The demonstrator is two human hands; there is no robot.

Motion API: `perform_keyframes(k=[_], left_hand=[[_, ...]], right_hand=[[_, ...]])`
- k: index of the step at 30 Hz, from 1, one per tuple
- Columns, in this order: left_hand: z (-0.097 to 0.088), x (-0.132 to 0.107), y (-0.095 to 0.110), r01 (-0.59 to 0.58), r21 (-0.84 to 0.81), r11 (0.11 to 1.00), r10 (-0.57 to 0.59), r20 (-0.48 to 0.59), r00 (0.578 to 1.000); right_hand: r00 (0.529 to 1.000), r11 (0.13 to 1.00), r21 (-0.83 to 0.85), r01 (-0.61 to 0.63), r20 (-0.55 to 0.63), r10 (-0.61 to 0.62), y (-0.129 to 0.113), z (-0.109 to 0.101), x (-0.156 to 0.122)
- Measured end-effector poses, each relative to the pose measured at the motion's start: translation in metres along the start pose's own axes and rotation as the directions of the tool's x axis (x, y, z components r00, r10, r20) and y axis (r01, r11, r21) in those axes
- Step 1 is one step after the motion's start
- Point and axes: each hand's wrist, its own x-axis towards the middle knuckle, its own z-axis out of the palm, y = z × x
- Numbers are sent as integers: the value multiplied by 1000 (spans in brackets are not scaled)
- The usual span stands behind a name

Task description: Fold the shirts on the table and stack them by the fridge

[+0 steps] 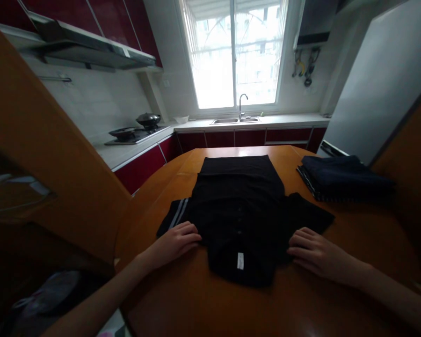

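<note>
A black polo shirt (242, 201) lies spread flat on the orange wooden table (203, 299), collar toward me, a white tag showing near the collar. Its left sleeve has white stripes. My left hand (175, 241) rests on the shirt's left shoulder by the striped sleeve, fingers stretched flat. My right hand (312, 252) lies on the right shoulder next to the other sleeve, fingers spread and flat. Neither hand grips anything.
A stack of folded dark clothes (340, 180) sits at the table's right side. Behind are a counter with a sink and faucet (242, 110), a stove with a pan (140, 128), a window and a white fridge (382, 79).
</note>
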Motion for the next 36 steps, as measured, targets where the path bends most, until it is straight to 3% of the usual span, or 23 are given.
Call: perform_keyframes(k=[4, 9, 15, 17, 19, 23, 26, 29, 33, 36], left_hand=[[1, -1, 7, -30, -6, 1000, 30, -17, 999], [-7, -15, 23, 35, -109, 993, -32, 29, 999], [-15, -28, 42, 91, -224, 970, -46, 197, 979], [-21, -18, 44, 85, -235, 968, -35, 209, 977], [-24, 2, 43, 98, -218, 971, -66, 149, 987], [-12, 61, 30, 143, -132, 981, -150, -43, 988], [-1, 83, 28, 120, -99, 988, -123, -17, 992], [-3, 68, 42, 18, -159, 987, -7, 73, 997], [-9, 25, 72, -135, -194, 972, 171, 185, 968], [0, 9, 86, -202, -87, 975, 214, 163, 963]], right_hand=[[999, 998, -54, 30, 19, -29, -2, 4, -3], [996, 999, -9, -52, 79, 53, -7, -9, -13], [970, 977, 153, -151, 214, 117, -24, -34, -22], [966, 959, 232, -165, 232, 110, -23, -38, -14], [975, 948, 254, -193, 158, 157, -13, -34, 4], [949, 946, 127, -298, -70, 308, 23, -9, 58], [915, 927, 61, -371, -146, 376, 36, 5, 80], [945, 957, 87, -277, -156, 288, 18, 1, 67], [999, 985, 169, -39, -14, 42, -31, -16, 26], [996, 986, 151, 73, 44, -80, -56, -19, 8]])
